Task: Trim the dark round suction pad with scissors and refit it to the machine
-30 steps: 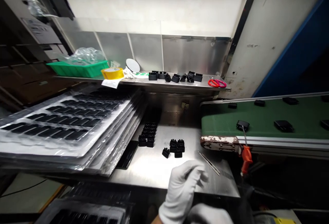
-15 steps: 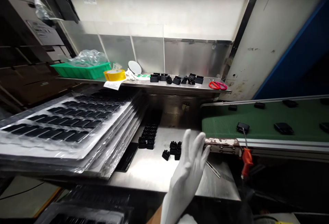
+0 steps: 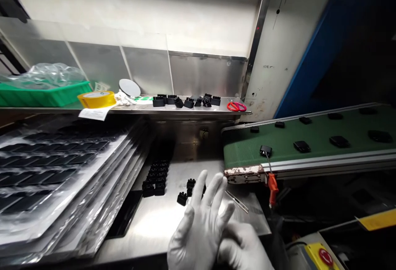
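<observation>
My left hand [image 3: 202, 220], in a white glove, is raised over the front of the metal table with its palm toward me. Its fingers are apart and hold nothing. From the right, my gloved right hand [image 3: 244, 245] presses against the little-finger side of the left palm. Its fingers are curled there and seem to grip the left glove; their tips are partly hidden. Just behind the left fingers stand small black plastic parts [image 3: 182, 197], some of them covered by the hand. Metal tweezers [image 3: 237, 202] lie to the right of the fingertips.
Rows of black parts [image 3: 154, 179] stand on the table [image 3: 148, 228]. Stacked trays [image 3: 102, 204] fill the left. A green conveyor [image 3: 247, 154] carries black pieces; a red-handled tool [image 3: 272, 189] hangs at its edge. The shelf holds yellow tape [image 3: 96, 100], scissors [image 3: 236, 106] and a green bin [image 3: 46, 96].
The view has swung to the right. My left hand is lower, with its palm turned toward me. My right hand has come up from the bottom edge and now touches the left.
</observation>
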{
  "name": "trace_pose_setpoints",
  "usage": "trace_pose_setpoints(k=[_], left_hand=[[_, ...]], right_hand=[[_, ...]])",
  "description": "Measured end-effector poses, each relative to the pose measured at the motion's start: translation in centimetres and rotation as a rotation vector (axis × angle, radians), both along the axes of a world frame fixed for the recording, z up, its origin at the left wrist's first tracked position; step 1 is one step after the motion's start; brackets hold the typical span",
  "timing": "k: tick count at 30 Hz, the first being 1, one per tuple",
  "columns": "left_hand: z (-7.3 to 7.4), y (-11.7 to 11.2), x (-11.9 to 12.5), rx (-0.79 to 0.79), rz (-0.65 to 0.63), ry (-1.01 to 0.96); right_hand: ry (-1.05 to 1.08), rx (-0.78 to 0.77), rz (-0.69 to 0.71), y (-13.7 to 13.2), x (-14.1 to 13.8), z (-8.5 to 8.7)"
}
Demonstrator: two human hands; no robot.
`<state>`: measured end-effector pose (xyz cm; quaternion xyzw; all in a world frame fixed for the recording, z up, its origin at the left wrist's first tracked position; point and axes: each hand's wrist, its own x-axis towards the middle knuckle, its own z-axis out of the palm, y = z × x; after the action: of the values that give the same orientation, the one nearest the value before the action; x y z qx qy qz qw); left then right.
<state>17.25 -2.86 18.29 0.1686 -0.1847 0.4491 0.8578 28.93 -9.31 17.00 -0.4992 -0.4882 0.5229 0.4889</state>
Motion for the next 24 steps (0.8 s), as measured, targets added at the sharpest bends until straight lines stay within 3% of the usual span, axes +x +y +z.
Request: trace_pose_setpoints(k=[3, 6, 8, 11, 14, 17, 20, 22, 24], left_hand=[[0.1, 0.1, -0.7, 0.036, -0.074, 0.159], [0.9, 0.0, -1.4, 0.01, -0.162, 0.305], [1.4, 0.0, -1.6, -0.005, -0.179, 0.271], [1.4, 0.4, -1.5, -0.017, -0.177, 0.157], [1.1, 1.0, -1.4, -0.045, -0.189, 0.118], [1.3, 1.2, -1.5, -0.078, -0.163, 0.109], [1.9, 1.1, -1.6, -0.053, -0.162, 0.115], [2.2, 0.9, -1.7, -0.037, -0.16, 0.146], [2.3, 0.7, -1.7, -0.021, -0.139, 0.188]], right_hand=[[-0.116, 0.307, 0.039, 1.2, 1.2, 1.1], [-0.293, 0.451, 0.172, 1.6, 1.6, 2.2], [-0.341, 0.513, 0.204, 1.7, 1.1, 2.2], [-0.372, 0.572, 0.078, 1.8, 0.1, 1.0], [-0.392, 0.569, 0.043, 2.0, -0.3, 0.1], [-0.3, 0.431, 0.106, 1.7, 0.4, 0.6], [-0.121, 0.224, -0.07, 1.0, 2.0, 1.9], [-0.033, 0.18, -0.187, 0.6, 3.0, 2.9], [-0.073, 0.198, -0.207, 0.5, 3.6, 3.8]])
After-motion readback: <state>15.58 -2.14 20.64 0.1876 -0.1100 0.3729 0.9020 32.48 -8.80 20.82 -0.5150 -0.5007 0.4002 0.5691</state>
